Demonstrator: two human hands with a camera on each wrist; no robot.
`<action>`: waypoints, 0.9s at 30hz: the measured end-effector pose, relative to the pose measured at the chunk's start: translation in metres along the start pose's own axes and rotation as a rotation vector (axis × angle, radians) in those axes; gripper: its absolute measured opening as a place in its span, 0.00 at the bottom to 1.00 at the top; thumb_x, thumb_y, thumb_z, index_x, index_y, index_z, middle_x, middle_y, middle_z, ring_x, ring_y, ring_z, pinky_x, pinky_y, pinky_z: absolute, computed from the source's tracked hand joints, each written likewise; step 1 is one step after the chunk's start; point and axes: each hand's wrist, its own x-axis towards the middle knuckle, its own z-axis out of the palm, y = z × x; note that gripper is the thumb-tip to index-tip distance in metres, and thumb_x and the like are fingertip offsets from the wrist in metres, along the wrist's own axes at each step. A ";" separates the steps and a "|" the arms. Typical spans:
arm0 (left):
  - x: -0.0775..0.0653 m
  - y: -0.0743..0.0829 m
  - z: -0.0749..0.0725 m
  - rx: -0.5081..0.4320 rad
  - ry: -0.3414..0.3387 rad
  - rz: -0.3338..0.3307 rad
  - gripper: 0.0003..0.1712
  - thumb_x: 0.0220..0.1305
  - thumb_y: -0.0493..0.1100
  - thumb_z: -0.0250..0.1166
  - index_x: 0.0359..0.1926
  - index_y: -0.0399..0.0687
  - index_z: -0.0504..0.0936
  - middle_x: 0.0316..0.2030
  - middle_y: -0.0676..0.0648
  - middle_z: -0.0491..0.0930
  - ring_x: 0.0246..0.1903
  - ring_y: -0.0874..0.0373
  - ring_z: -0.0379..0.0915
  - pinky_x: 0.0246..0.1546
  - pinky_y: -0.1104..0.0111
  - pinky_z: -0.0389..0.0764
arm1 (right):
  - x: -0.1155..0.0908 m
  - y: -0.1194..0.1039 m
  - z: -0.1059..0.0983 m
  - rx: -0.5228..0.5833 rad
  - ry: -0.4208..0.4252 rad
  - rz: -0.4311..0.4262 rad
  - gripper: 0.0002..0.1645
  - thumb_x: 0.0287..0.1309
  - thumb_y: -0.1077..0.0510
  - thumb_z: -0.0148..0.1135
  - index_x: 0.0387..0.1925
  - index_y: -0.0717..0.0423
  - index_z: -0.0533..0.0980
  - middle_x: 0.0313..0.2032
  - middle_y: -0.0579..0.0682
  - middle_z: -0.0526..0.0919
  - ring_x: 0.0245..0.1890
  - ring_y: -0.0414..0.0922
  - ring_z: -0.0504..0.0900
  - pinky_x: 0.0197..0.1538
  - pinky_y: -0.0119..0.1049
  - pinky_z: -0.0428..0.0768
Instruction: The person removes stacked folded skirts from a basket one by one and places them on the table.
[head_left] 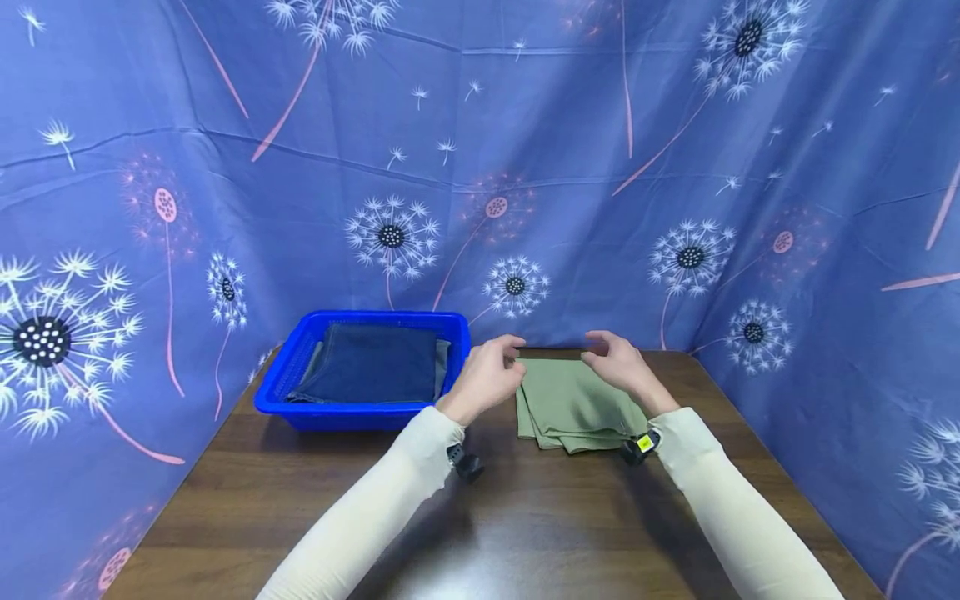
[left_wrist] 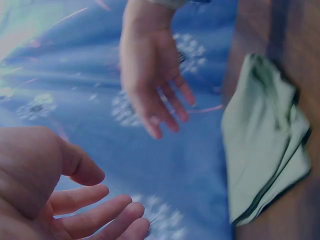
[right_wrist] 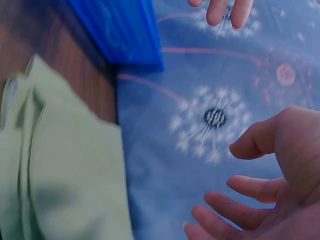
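A folded green cloth (head_left: 570,400) lies on the table, its layers slightly fanned at the near edge. Above its left side hovers my left hand (head_left: 491,375), fingers loosely bent and holding nothing. My right hand (head_left: 618,364) is raised over the cloth's right side, likewise with nothing in it. In the left wrist view, the left hand (left_wrist: 75,190) has its fingers spread apart from the thumb, and the cloth (left_wrist: 265,145) sits apart from both hands. The right wrist view shows the right hand (right_wrist: 270,185) with relaxed fingers, clear of the cloth (right_wrist: 75,165).
Left of the cloth stands a blue plastic basket (head_left: 337,408) holding folded dark denim (head_left: 375,362). Both rest on a brown wooden table (head_left: 525,525). A blue dandelion-print curtain (head_left: 450,167) hangs behind the table and along its sides.
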 end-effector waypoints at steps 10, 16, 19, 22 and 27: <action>-0.011 -0.031 -0.092 0.053 0.138 -0.048 0.26 0.63 0.40 0.59 0.62 0.46 0.83 0.53 0.42 0.87 0.49 0.51 0.86 0.53 0.56 0.84 | -0.004 -0.054 0.018 0.140 -0.042 -0.057 0.35 0.72 0.50 0.59 0.76 0.49 0.64 0.68 0.59 0.75 0.67 0.60 0.74 0.63 0.57 0.76; -0.018 -0.065 -0.135 0.128 0.189 -0.105 0.25 0.66 0.42 0.58 0.63 0.43 0.82 0.56 0.39 0.86 0.54 0.46 0.84 0.57 0.52 0.80 | 0.000 -0.080 0.040 0.185 -0.074 -0.082 0.35 0.71 0.47 0.60 0.76 0.44 0.65 0.69 0.56 0.75 0.68 0.57 0.75 0.63 0.56 0.77; -0.022 -0.084 -0.150 0.165 0.204 -0.152 0.26 0.68 0.43 0.57 0.65 0.42 0.80 0.57 0.38 0.85 0.57 0.42 0.82 0.58 0.49 0.79 | 0.002 -0.092 0.052 0.201 -0.083 -0.086 0.34 0.70 0.47 0.61 0.74 0.43 0.67 0.68 0.55 0.76 0.67 0.56 0.76 0.63 0.55 0.77; -0.025 -0.101 -0.160 0.186 0.209 -0.208 0.27 0.70 0.45 0.56 0.67 0.42 0.78 0.59 0.36 0.83 0.59 0.40 0.80 0.60 0.48 0.77 | 0.004 -0.102 0.064 0.209 -0.089 -0.102 0.33 0.69 0.47 0.61 0.73 0.44 0.68 0.66 0.55 0.77 0.66 0.56 0.76 0.63 0.55 0.77; -0.026 -0.125 -0.168 0.196 0.192 -0.292 0.31 0.70 0.49 0.54 0.69 0.41 0.76 0.62 0.35 0.80 0.63 0.37 0.75 0.64 0.46 0.73 | 0.008 -0.116 0.083 0.227 -0.101 -0.112 0.32 0.69 0.46 0.61 0.72 0.44 0.70 0.65 0.55 0.78 0.66 0.55 0.77 0.60 0.53 0.79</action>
